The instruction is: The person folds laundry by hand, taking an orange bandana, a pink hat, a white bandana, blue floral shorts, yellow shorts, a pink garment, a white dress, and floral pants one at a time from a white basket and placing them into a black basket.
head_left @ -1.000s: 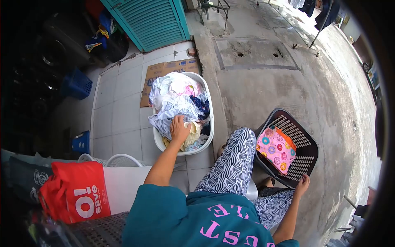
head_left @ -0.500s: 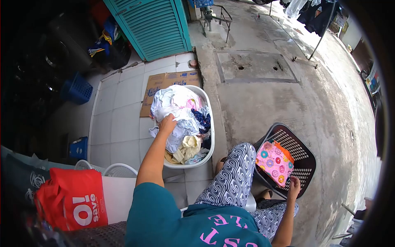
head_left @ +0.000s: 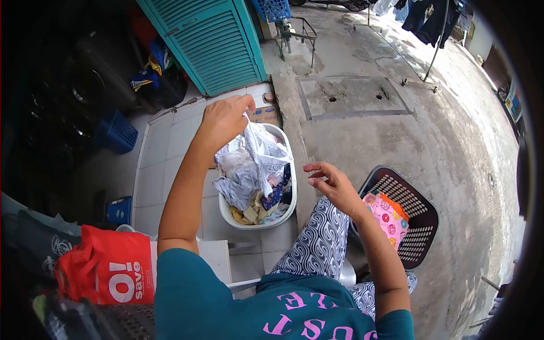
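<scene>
My left hand [head_left: 226, 120] is raised over the far left part of the white basket [head_left: 224, 211], its fingers pinching a white patterned garment [head_left: 263, 153] that hangs down onto the heap. Under and around it lie grey-white cloth [head_left: 241, 184], a dark blue printed piece [head_left: 274, 196] and beige cloth [head_left: 255, 211]. My right hand [head_left: 333, 184] hovers between the two baskets with its fingers apart and nothing in them. Inside the dark basket [head_left: 420, 212] on the right is folded pink printed cloth [head_left: 391, 218] with an orange edge, partly hidden by my right forearm.
A red bag [head_left: 107, 266] stands at the lower left, beside a white surface [head_left: 215, 258]. Blue baskets [head_left: 118, 133] are further left. A teal louvred door [head_left: 209, 45] is ahead. Dark clothes [head_left: 430, 22] hang at the upper right, above concrete ground.
My left hand has risen from the heap, lifting the white patterned garment. My right hand has left the dark basket and moved left, toward the white basket. The view has shifted slightly.
</scene>
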